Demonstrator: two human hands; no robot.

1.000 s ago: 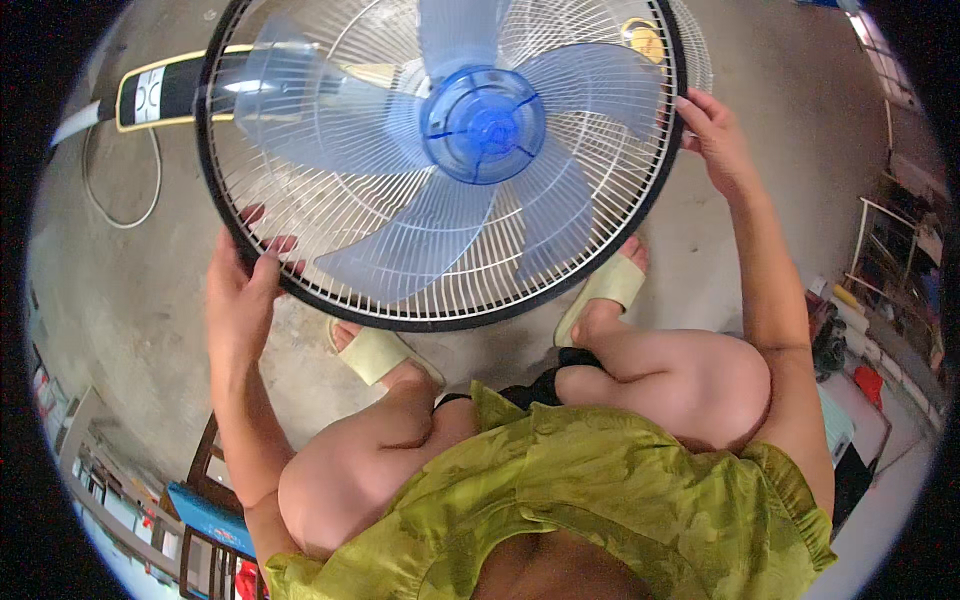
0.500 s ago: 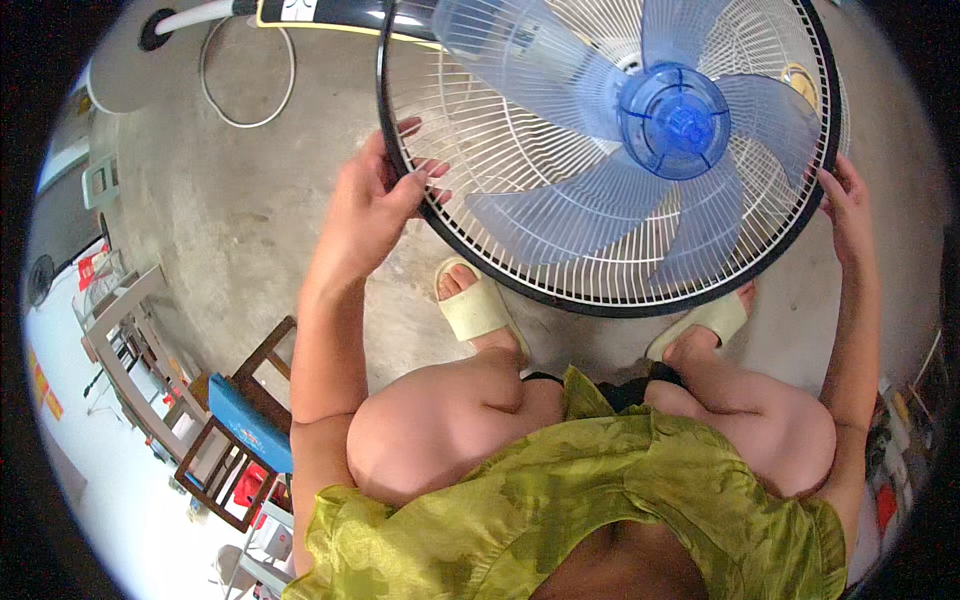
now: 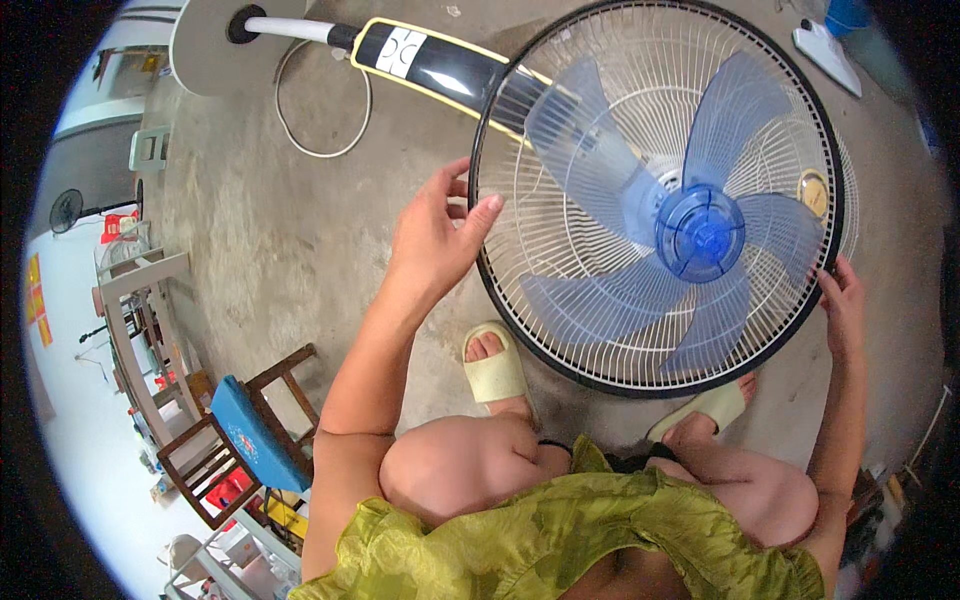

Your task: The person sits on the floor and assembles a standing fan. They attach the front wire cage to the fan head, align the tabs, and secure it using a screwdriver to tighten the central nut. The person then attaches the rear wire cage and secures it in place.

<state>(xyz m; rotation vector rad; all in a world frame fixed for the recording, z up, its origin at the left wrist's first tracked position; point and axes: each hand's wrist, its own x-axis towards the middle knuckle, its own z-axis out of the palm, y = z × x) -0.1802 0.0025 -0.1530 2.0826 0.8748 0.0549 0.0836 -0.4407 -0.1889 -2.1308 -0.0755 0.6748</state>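
A pedestal fan lies tilted in front of me, its round white wire guard edged by a black rim [image 3: 484,240]. Blue translucent blades [image 3: 580,310] surround a blue hub [image 3: 702,235]. At the rim's left side, my left hand [image 3: 432,240] grips the edge, thumb toward the front and fingers partly hidden behind it. On the right, my right hand [image 3: 846,305] pinches the same rim, lower down. A black neck panel with yellow trim [image 3: 450,72] runs from behind the guard toward a white pole and a round base [image 3: 200,50] at upper left.
A white cable loop [image 3: 284,115] lies on the concrete floor beside the pole. To the left stand a wooden chair with a blue seat [image 3: 255,435] and a grey frame [image 3: 125,285]. My feet in pale slippers [image 3: 497,375] are below the fan. A white object [image 3: 828,60] lies at upper right.
The fan now sits lower in view, with more of its pole and base showing. Both hands appear lower too. The left fingers reach less far over the guard.
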